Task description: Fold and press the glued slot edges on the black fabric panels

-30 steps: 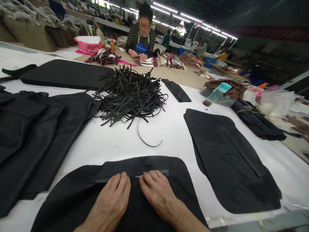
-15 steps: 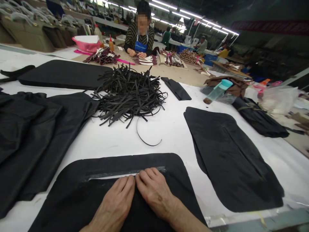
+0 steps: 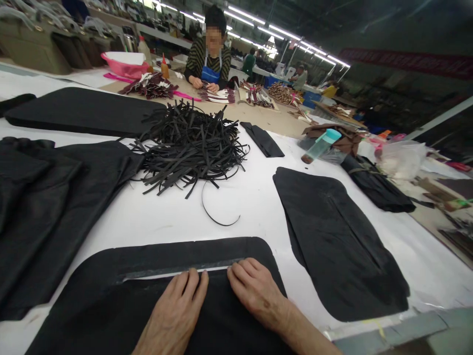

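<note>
A black fabric panel (image 3: 155, 254) with rounded corners lies at the near edge of the white table (image 3: 258, 202). A long narrow slit (image 3: 173, 270) runs across it, showing white beneath. My left hand (image 3: 177, 310) lies flat on the panel, fingertips pressed just below the slit. My right hand (image 3: 256, 291) rests beside it to the right, fingers stretched out and touching the slit's right end. Neither hand holds anything.
A heap of black strips (image 3: 188, 143) sits mid-table, one curled strip (image 3: 218, 214) loose before it. Black panels lie right (image 3: 340, 241), left (image 3: 55, 197) and far left (image 3: 81, 111). A teal bottle (image 3: 318, 145) lies at right. A person in a striped top (image 3: 209, 56) works opposite.
My hands, touching half a second ago, have parted: the right slid to the slit's right end. The view has shifted slightly.
</note>
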`<control>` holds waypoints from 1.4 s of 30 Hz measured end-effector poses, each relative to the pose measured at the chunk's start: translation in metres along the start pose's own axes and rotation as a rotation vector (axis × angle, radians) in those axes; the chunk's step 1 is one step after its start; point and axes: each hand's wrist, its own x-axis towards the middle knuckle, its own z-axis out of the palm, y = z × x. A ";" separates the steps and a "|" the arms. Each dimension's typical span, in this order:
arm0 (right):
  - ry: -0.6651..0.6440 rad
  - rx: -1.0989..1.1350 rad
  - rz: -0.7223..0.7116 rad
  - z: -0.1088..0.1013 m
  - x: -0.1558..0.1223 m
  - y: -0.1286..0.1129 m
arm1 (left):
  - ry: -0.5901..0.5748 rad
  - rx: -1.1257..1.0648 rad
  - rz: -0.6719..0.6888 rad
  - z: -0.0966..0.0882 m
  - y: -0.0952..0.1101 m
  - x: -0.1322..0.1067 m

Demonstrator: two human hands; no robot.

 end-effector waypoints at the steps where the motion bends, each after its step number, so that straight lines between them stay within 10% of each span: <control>1: 0.011 -0.011 0.002 0.000 -0.003 0.002 | -0.030 0.005 -0.004 0.000 0.002 0.001; 15: -0.091 0.137 0.281 -0.004 -0.016 -0.001 | 0.013 -0.104 0.080 0.002 0.032 0.032; 23: 0.206 0.409 0.576 -0.001 -0.035 0.007 | -0.183 -0.189 0.084 -0.007 0.032 0.053; 33: -0.145 0.094 0.382 -0.007 -0.034 0.008 | -0.264 -0.209 0.027 -0.003 0.041 0.062; 42: -0.140 -0.024 0.340 -0.008 -0.029 0.006 | -0.319 -0.360 -0.017 -0.009 0.040 0.065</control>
